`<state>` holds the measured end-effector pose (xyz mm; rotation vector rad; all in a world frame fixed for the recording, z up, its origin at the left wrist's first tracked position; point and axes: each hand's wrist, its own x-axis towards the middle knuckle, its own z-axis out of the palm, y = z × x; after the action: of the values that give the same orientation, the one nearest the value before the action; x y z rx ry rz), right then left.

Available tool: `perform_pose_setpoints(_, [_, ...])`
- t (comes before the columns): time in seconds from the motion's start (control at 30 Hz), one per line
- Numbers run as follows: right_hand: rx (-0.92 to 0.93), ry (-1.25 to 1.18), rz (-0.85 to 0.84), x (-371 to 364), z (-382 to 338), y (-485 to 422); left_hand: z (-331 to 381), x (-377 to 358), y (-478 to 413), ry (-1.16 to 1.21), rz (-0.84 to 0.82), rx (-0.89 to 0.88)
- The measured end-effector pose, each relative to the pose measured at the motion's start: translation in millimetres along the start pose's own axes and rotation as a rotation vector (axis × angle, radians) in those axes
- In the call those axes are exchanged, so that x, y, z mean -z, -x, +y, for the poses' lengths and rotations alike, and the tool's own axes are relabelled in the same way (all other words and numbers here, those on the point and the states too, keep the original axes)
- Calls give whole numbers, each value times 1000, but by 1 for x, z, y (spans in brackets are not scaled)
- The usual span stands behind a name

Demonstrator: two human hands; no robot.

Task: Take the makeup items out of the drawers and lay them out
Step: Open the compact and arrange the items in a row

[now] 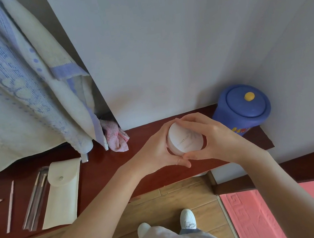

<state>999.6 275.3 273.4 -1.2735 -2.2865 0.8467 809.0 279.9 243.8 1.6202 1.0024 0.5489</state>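
- Left hand [155,150] and right hand [211,140], right of frame centre, both clasp a round white compact [186,140] above the dark red surface [103,170], likely steadying it before setting it down.
- Lower left: pink sticks [10,207], a cream pouch [62,192] already laid in a row.

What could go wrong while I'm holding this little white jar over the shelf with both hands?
1. The round white jar is pinched only at its rim between the left hand and right hand, above the edge of the red-brown shelf; a slip could drop it to the wooden floor.
2. If it twists open, the contents might spill.
3. Setting it down to the right could bump the blue lidded pot.
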Motion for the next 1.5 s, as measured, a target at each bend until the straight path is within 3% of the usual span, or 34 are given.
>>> perform_pose_setpoints(0.5, [15, 79, -97, 14, -11, -2, 5, -17, 9, 221, 89, -43])
perform_pose_setpoints(1.03, [-93, -42, -126, 12, -3, -5, -3, -12, 7, 185, 24, -48])
perform_pose_setpoints(1.27, [-209, -134, 57, 20, -8, -16, -12, -12, 5, 235, -166, 53])
perform_pose_setpoints(1.37, [-300, -131, 105, 20, -11, -23, -13, -15, 4, 272, -146, 70])
perform_pose_setpoints(1.5, [-414, 73, 151, 14, -9, -32, -14, -16, 3, 437, -63, 150])
